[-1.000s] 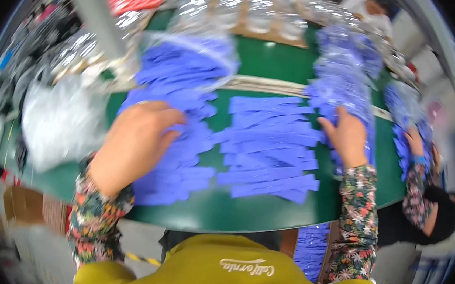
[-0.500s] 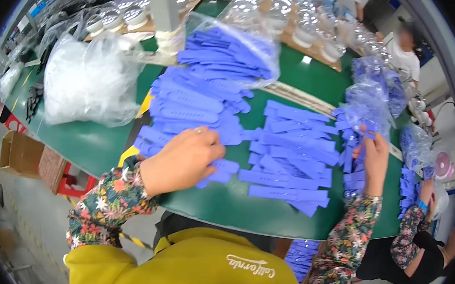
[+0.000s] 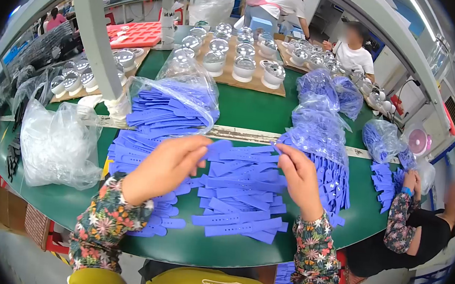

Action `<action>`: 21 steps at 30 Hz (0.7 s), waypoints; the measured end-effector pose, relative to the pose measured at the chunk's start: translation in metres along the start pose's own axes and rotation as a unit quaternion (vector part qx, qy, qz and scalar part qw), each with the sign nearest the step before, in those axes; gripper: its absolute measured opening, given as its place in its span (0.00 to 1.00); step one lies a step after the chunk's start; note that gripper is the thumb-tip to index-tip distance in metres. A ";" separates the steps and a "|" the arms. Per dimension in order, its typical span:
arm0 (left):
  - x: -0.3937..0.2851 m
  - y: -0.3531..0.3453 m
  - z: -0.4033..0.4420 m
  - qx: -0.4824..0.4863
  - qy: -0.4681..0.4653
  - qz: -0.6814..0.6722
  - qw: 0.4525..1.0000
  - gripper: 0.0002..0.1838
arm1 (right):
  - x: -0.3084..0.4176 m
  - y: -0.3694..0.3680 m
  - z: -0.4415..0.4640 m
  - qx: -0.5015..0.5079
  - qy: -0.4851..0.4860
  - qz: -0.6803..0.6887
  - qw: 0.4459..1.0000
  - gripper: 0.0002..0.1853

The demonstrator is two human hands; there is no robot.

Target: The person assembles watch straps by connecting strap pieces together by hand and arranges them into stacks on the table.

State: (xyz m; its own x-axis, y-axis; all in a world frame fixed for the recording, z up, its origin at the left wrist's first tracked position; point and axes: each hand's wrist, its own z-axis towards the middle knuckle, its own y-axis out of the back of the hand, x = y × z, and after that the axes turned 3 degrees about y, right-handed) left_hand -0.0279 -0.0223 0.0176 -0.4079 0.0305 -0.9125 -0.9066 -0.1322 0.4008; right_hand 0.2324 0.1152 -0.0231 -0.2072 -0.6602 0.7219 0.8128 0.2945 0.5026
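Note:
My left hand (image 3: 169, 164) pinches the rounded end of a blue strap (image 3: 217, 149) over the top of the middle pile. Opposite it, my right hand (image 3: 299, 175) is closed on the narrow end of a blue strap piece (image 3: 277, 148). Between them lies the middle pile of blue straps (image 3: 242, 192). A left pile (image 3: 129, 149) is partly hidden behind my left hand. Beyond it, more straps lie in an open clear bag (image 3: 171, 107). To the right of my right hand, straps spill from another clear bag (image 3: 320, 131).
A white plastic bag bundle (image 3: 57, 143) lies on the left of the green table (image 3: 191, 249). Clear domes on white bases (image 3: 243, 67) stand on cardboard at the back. A co-worker (image 3: 409, 228) handles blue straps at the right. Metal posts (image 3: 93, 33) rise at the left.
Both hands have moved to the top of the middle pile, each now with a strap end between its fingers. The head view has turned and tilted up, showing more of the room.

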 end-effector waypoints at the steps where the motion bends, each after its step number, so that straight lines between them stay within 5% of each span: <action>1: 0.000 -0.005 0.003 -0.003 0.002 0.001 1.000 0.09 | 0.004 -0.001 -0.003 0.004 -0.010 0.002 1.000 0.16; 3: 0.004 -0.014 0.008 0.013 -0.084 0.052 0.995 0.10 | 0.013 -0.004 -0.004 0.011 0.026 -0.057 0.998 0.17; 8: -0.003 -0.011 0.003 0.058 0.010 0.059 0.997 0.10 | 0.019 -0.020 -0.008 0.025 0.145 -0.174 0.974 0.21; 13: 0.007 -0.024 0.002 -0.007 -0.149 0.150 0.977 0.08 | 0.030 -0.030 -0.013 0.080 0.158 -0.194 0.965 0.22; 21: 0.012 -0.041 -0.002 -0.002 -0.184 0.211 0.960 0.09 | 0.039 -0.044 -0.017 0.084 0.231 -0.172 0.954 0.21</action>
State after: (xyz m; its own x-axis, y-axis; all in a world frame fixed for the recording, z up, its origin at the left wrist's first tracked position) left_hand 0.0045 -0.0190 -0.0095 -0.7504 0.3206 -0.5781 -0.6517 -0.2125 0.7281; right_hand 0.1974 0.0646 -0.0250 -0.1525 -0.9607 0.2321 0.6333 0.0853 0.7692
